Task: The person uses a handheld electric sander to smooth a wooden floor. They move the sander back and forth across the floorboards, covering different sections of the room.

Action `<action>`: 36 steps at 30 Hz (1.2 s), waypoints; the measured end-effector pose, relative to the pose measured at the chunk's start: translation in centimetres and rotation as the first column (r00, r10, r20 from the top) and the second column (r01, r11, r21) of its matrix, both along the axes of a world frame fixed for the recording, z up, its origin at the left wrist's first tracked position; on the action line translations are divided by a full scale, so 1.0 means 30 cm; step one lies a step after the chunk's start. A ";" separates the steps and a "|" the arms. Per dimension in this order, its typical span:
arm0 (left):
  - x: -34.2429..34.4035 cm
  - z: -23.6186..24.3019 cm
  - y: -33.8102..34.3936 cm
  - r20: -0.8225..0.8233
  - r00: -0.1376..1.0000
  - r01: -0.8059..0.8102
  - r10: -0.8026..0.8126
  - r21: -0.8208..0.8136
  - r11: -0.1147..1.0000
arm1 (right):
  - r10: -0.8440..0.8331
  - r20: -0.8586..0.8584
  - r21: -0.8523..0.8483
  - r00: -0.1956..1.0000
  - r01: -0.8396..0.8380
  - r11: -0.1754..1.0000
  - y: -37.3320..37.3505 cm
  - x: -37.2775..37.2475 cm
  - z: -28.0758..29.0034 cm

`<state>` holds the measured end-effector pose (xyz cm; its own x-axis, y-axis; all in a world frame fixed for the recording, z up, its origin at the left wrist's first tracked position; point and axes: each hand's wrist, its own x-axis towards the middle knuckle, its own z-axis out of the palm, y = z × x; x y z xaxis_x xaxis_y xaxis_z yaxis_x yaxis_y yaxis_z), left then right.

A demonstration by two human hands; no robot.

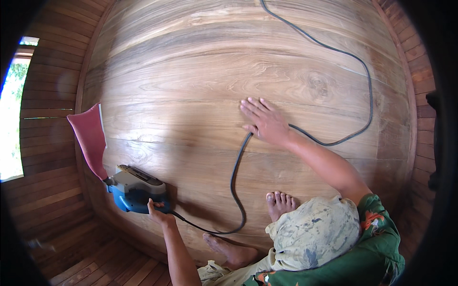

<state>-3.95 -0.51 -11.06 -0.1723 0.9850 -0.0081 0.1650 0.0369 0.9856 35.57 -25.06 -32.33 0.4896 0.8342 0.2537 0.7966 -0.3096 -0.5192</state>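
Observation:
A blue and grey belt sander (138,188) rests at the lower left of the wooden floor (191,90). My left hand (159,211) is closed around the end of its body, where the cable comes out. From the sander's far end a red dust bag (90,138) stands up toward the left wall. My right hand (265,120) lies palm down on the boards near the middle, its fingers stretched out and slightly apart. The dark power cable (234,178) passes by or under this hand; its palm hides that stretch.
Beyond my right hand the cable (370,95) loops right and runs off the far edge. My bare feet (281,204) are on the boards at the near side. Slatted wooden walls (52,86) border the floor, with a bright opening (13,114) at far left.

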 end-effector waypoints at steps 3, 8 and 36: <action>-0.027 -0.015 0.055 0.020 1.000 0.015 -0.015 -0.020 1.000 | -0.018 -0.001 -0.007 1.000 0.018 1.000 0.011 0.043 -0.006; -0.122 -0.056 0.226 0.066 0.998 -0.012 0.016 -0.064 0.998 | -0.005 0.012 -0.051 1.000 0.005 0.999 0.008 0.023 -0.006; 0.064 0.069 -0.140 0.064 0.998 0.003 0.004 -0.115 0.993 | -0.029 -0.071 -0.067 0.997 0.025 0.997 0.062 -0.062 0.246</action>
